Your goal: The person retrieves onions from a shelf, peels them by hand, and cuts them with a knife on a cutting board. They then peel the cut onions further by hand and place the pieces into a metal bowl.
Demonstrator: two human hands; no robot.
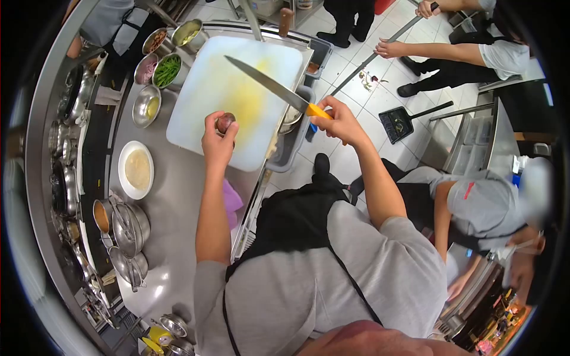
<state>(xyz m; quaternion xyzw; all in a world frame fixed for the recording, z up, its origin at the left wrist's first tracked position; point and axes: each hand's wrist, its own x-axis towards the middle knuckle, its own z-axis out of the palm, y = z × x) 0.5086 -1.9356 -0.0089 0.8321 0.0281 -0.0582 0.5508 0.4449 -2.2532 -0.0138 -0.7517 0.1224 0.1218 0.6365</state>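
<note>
My left hand (219, 141) is closed around a small, round, purple-brown item that looks like a red onion (225, 123), over the near left part of the white cutting board (196, 89). In my right hand (339, 122) is the yellow handle of a chef's knife (270, 84). Its long blade points to the upper left, above the board and apart from the onion. Yellow stains mark the middle of the board.
Metal containers of chopped green vegetable (167, 70) and pink slices (146, 70) stand left of the board. A white plate (123, 178) and strainers (127, 228) lie on the steel counter. Grey bins (289, 157) sit at its right edge. A person sweeps beside a dustpan (396, 124).
</note>
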